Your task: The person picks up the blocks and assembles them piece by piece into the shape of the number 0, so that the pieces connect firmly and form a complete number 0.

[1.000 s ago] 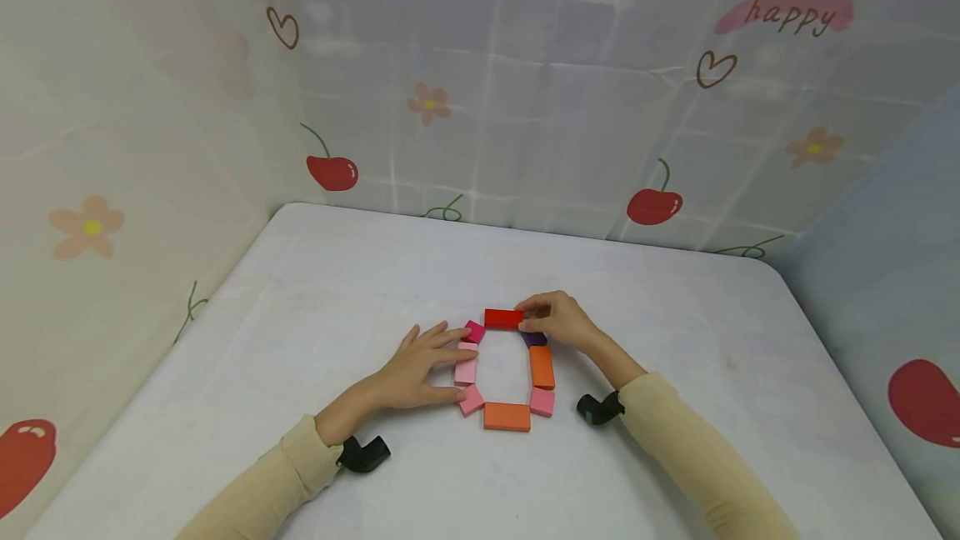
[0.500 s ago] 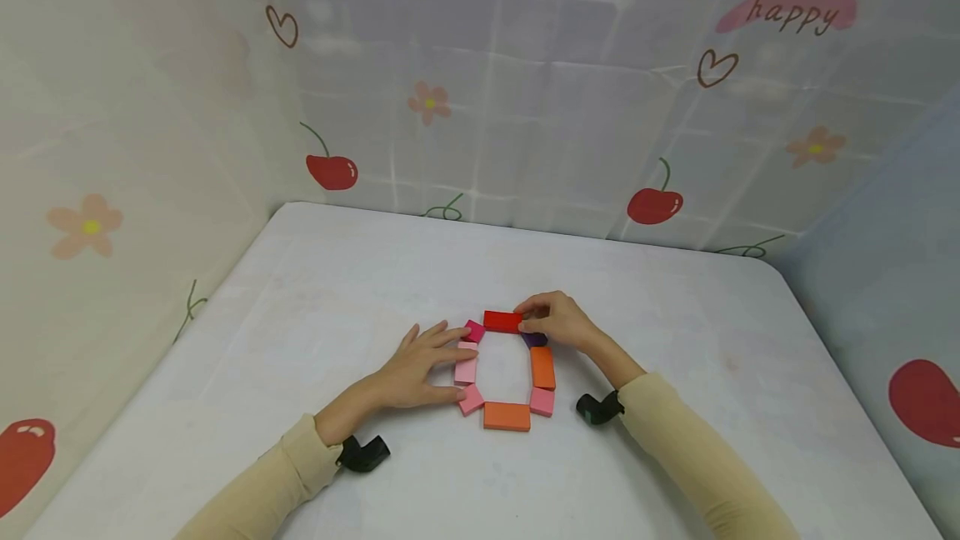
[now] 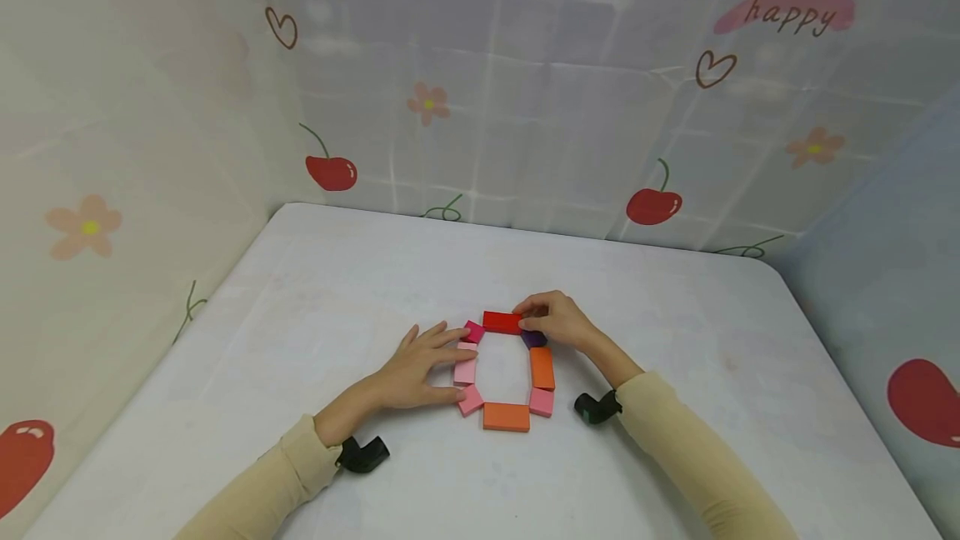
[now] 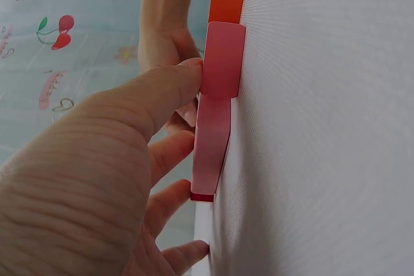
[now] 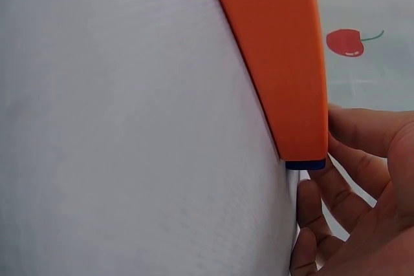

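Several coloured blocks form a ring on the white table. My right hand [image 3: 558, 319] pinches the right end of the red block [image 3: 501, 322] at the far side, just above the dark purple block [image 3: 535, 340]. Spread fingers of my left hand [image 3: 416, 369] rest on the ring's left side: the magenta block [image 3: 474, 330], the pale pink block [image 3: 465, 372] and the pink block [image 3: 472, 402]. In the left wrist view the thumb touches that pink block [image 4: 223, 61]. The right wrist view shows the orange block [image 5: 284, 63] hiding the red one.
An orange block [image 3: 506, 417] lies at the near side of the ring, with a pink block [image 3: 542, 402] at its near right corner. Black wrist cameras [image 3: 363, 455] sit by both sleeves. A printed curtain [image 3: 540, 107] stands behind the table.
The red block has shifted slightly left and toward me, its right end moving nearer, with my right hand on it. My left hand has stayed in place.
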Available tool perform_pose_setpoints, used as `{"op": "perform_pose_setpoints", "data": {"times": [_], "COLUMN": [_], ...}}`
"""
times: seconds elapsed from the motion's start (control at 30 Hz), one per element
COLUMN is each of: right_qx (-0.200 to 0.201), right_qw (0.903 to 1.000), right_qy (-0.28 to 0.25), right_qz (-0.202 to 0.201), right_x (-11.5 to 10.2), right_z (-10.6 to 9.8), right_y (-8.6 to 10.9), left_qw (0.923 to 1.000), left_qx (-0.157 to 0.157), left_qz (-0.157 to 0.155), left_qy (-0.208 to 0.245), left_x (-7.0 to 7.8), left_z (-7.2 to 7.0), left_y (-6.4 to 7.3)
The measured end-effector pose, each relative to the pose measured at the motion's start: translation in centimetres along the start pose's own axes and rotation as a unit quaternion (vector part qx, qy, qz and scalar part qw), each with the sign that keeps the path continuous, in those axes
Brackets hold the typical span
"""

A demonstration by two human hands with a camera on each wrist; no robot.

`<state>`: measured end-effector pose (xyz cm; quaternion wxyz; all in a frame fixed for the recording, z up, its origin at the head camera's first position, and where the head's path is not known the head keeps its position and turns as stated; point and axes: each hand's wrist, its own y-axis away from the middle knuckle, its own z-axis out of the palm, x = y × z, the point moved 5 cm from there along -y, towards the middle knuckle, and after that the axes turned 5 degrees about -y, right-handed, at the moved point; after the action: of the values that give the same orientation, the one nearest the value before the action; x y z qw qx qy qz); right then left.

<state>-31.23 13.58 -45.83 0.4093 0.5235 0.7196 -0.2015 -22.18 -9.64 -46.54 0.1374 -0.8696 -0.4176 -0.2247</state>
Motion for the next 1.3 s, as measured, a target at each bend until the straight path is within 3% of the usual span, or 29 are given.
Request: {"op": "perform_pose_setpoints", "data": {"times": [0.9,1.3], "right_qx": [-0.009,0.001], "right_qw": [0.9999,0.9991], "right_qy": [-0.007,-0.041], "right_qz": [-0.004,-0.007], "right_x": [0.1,0.3], "right_z": [-0.2,-2.0], "right_y": [-0.2,1.9], "left_qw": [0.9999,0.9999], "left_qx": [0.006,0.010], "left_qz": [0.008,0.010], "left_qy": [0.005,-0.003], "left_x": [0.0,0.3], "left_z": [0.0,-0.2], "left_y": [0.1,0.2]}}
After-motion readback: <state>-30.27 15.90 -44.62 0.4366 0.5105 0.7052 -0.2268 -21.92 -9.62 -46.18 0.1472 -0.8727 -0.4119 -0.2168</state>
